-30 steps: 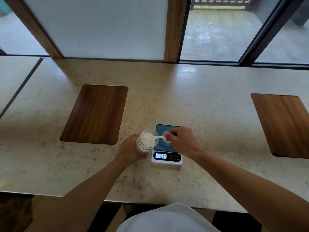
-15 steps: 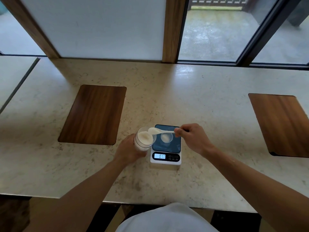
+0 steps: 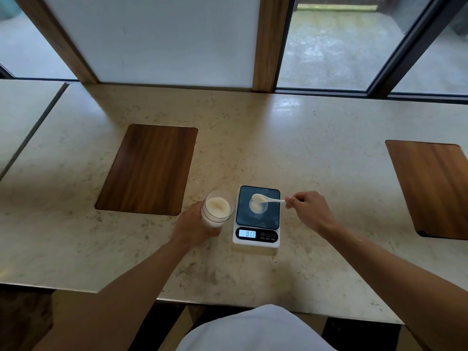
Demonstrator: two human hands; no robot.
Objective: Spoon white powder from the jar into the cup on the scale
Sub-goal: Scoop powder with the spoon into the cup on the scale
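Note:
A clear jar (image 3: 217,209) holding white powder stands on the stone counter, tilted slightly, with my left hand (image 3: 193,225) wrapped around its side. Right of it sits a small digital scale (image 3: 257,225) with a dark platform and a lit display. A small clear cup (image 3: 258,206) rests on the platform. My right hand (image 3: 307,211) pinches the handle of a white spoon (image 3: 264,198); the spoon's bowl carries powder and hovers over the cup's upper rim.
Two dark wooden inlays are set in the counter (image 3: 316,153), one at the left (image 3: 149,169) and one at the right edge (image 3: 433,188). Windows and wooden posts run along the back. The counter's front edge is near my body.
The spoon left the jar with powder in it and travelled right, from the jar's mouth to above the cup. My right hand drew back to the right. The jar stayed in my left hand.

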